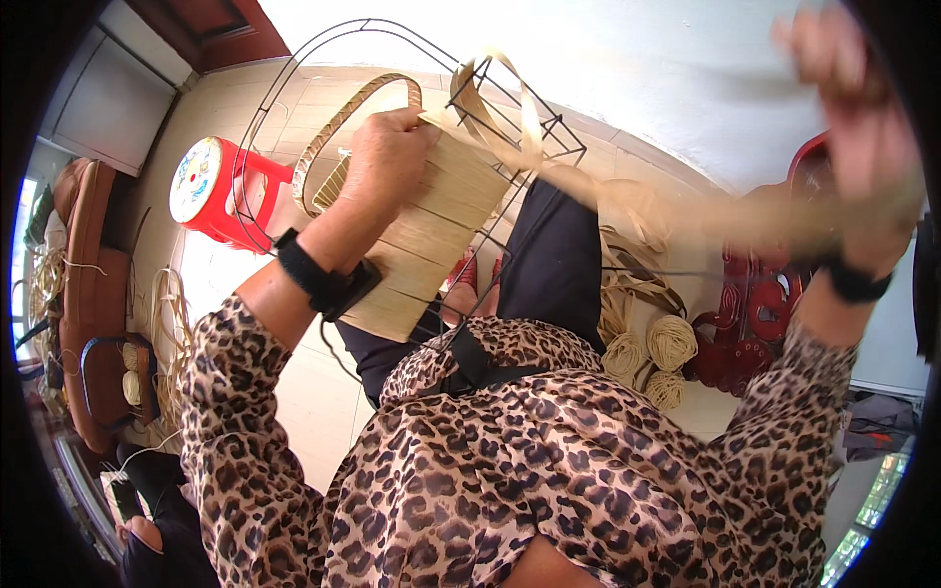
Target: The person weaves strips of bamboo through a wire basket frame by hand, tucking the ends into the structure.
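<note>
In front of me is a dark wire frame [365, 22] with a curved outline, partly wrapped with flat pale tan strips that form a panel [431, 230]. My left hand [387, 152] is closed on the panel's upper edge, its fingertips partly hidden. Raised at the far right, my right hand [848, 108] is smeared by motion, with its fingers looking curled. A long tan strip [686, 211], also blurred, stretches from the frame's wire end to that hand. Loops of strip [529, 118] hang around the wires. A patterned woven band [338, 127] arches beside my left hand.
A red plastic stool [245, 196] with a printed top stands at the left. Beyond it is a brown sofa [93, 294]. Pale wound bundles [671, 341] and loose strips lie right of my legs, near carved dark red furniture [755, 304]. Part of another person [147, 534] shows lower left.
</note>
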Action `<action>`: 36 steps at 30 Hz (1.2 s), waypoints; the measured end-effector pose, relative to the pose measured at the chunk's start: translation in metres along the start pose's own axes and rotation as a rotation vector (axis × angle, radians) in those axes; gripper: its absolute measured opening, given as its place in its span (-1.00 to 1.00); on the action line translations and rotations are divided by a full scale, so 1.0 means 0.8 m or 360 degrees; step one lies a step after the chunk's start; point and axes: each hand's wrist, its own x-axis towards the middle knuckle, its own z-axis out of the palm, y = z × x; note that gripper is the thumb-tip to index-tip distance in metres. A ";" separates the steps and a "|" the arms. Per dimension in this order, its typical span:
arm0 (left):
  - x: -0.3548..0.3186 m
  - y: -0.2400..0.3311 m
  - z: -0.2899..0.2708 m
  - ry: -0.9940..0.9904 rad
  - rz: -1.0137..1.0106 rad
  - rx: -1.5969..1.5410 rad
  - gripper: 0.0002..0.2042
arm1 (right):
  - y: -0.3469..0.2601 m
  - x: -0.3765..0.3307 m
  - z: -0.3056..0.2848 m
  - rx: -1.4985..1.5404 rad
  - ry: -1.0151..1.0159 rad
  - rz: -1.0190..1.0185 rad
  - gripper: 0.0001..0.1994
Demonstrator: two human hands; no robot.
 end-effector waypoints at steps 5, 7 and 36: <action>-0.011 -0.013 0.031 0.0100 0.0127 0.0188 -0.82 | 0.029 -0.160 0.025 -0.0176 -0.1232 0.0930 -0.74; -0.023 0.002 0.049 0.0070 0.0183 0.0129 -0.83 | 0.031 -0.224 0.032 -0.0335 -0.1668 0.1115 -0.64; -0.100 -0.009 0.095 0.0418 0.0359 0.0106 -0.83 | 0.102 -0.095 0.063 0.0777 -0.0001 0.1023 -0.65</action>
